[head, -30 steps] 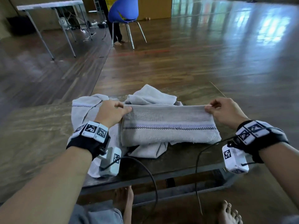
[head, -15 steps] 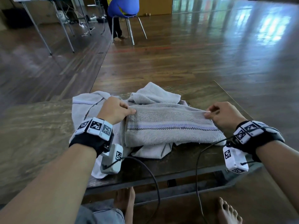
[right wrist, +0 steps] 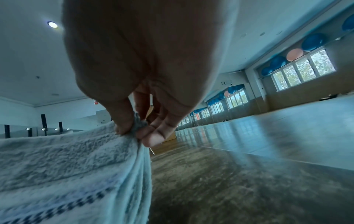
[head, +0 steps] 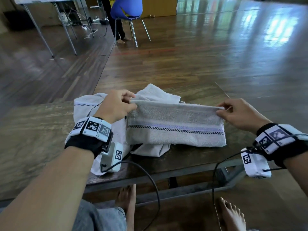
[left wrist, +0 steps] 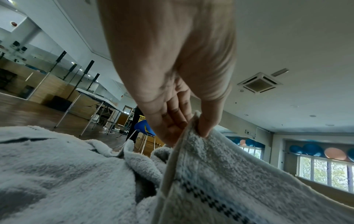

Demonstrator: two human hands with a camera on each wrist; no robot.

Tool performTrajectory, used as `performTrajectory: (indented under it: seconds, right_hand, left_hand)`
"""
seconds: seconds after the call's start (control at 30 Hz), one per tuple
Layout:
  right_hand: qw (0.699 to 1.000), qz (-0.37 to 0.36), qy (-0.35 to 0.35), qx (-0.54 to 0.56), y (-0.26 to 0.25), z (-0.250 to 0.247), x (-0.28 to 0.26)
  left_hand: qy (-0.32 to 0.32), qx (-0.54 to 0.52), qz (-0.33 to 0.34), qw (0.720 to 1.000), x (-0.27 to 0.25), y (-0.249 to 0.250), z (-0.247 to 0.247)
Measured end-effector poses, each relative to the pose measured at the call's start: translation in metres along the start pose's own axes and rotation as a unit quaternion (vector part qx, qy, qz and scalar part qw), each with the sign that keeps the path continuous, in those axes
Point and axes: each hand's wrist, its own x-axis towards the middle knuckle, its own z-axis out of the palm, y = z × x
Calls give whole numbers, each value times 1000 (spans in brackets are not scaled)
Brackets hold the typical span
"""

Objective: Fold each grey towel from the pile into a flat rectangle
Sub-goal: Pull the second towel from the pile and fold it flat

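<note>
A grey towel (head: pixel 175 125) with a checked stripe lies folded into a long band on the dark wooden table (head: pixel 41 130). My left hand (head: pixel 131 104) pinches its far left corner, lifted a little off the pile; thumb and fingers clamp the hem in the left wrist view (left wrist: pixel 193 128). My right hand (head: pixel 222 110) pinches the far right corner, also seen in the right wrist view (right wrist: pixel 137 133). The far edge is stretched taut between both hands. Other crumpled grey towels (head: pixel 86 110) lie under and behind it.
The table's near edge (head: pixel 166 174) runs just below the towels, with cables hanging from my wrists. The right table corner (head: pixel 221 89) is close to my right hand. A blue chair (head: pixel 126 9) and a person's legs stand far back on the wooden floor.
Both hands have raised the towel's far edge off the pile and pulled it taut. The grips on the two corners stay the same.
</note>
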Motion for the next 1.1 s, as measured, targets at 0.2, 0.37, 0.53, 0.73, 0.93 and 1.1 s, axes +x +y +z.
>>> performTrajectory:
  seconds: [0.2,0.37,0.53,0.73,0.93,1.1]
  right_hand:
    - [995,48,-34,-79,-2,-8,-4]
    - [995,57,54,-54,-9,-21,-1]
    - [953,-13,272,131,-24,-47,-4]
    - [983,8,145,112,9,-50,-36]
    - [983,150,-85,-63,57,-28,-67]
    - [980,167,-56,-95,49,-12,-63]
  left_hand:
    - [-33,76,7,997,0,9,2]
    - [46,55,65,995,0,28,-5]
    - [136,-80,162,974,-12,54,-16]
    - [-39,-22,169,985,-23,30,-9]
    - [-259,152,-10,954,-23,-13,26]
    - [-180,194,-24,964,-26,-9,42]
